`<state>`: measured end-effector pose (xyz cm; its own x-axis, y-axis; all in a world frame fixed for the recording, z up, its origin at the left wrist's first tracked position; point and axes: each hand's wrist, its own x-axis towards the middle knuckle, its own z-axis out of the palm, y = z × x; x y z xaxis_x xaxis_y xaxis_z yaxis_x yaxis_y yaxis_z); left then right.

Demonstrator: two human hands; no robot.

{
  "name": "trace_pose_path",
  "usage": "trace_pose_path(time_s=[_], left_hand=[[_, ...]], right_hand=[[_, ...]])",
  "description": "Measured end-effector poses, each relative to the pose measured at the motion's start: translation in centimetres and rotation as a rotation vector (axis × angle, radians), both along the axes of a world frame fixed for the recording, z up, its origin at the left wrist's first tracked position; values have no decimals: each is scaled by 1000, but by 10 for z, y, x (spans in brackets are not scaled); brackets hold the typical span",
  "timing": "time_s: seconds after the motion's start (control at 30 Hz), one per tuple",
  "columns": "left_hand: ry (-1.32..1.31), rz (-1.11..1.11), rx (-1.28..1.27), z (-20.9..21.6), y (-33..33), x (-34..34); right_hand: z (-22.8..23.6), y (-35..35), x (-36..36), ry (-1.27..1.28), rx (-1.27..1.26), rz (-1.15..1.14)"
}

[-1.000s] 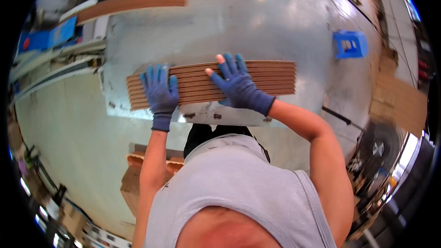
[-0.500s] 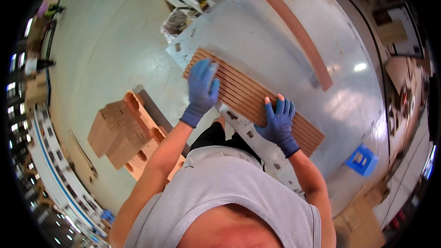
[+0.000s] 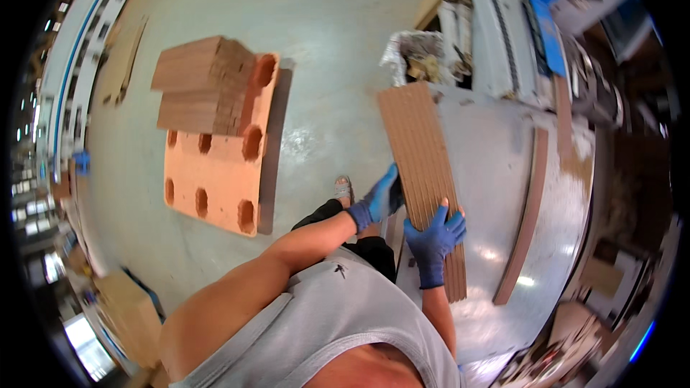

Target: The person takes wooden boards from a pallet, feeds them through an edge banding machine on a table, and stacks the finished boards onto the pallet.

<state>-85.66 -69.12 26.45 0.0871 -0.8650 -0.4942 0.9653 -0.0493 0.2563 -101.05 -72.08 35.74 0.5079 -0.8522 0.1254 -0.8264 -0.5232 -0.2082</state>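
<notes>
A long bundle of brown grooved wooden strips (image 3: 418, 147) lies side by side along the near edge of the grey metal table (image 3: 492, 151), its far end reaching out past that edge. My left hand (image 3: 379, 200), in a blue glove, is curled against the bundle's left side, its fingertips partly hidden behind the wood. Across the nearer part of the bundle sits my right hand (image 3: 433, 244), also gloved in blue. Its thumb is at the left edge and its fingers reach over the top toward the right edge; some fingertips are bare.
A stack of brown wooden blocks (image 3: 198, 86) stands on an orange pallet (image 3: 215, 165) with holes, on the floor to the left. One long strip (image 3: 523, 223) lies farther right on the table. Beyond the table's far end are a foil-like lined bin (image 3: 394, 52) and machinery (image 3: 496, 29).
The view has turned left, so the pallet shows fully. The strip bundle has swung partly over the table edge. My left hand has gone from the bundle's top to its side.
</notes>
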Motion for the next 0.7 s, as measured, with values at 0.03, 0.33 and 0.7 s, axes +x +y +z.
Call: trace_pose_path(time_s=[0.03, 0.33, 0.7], left_hand=[[70, -17, -77, -5, 2, 3], [238, 155, -243, 5, 49, 98], [64, 618, -252, 21, 181, 309]], right_hand=[[0, 3, 9, 11, 32, -20], [-3, 30, 125, 13, -2, 95], [11, 51, 374, -437, 582, 699]])
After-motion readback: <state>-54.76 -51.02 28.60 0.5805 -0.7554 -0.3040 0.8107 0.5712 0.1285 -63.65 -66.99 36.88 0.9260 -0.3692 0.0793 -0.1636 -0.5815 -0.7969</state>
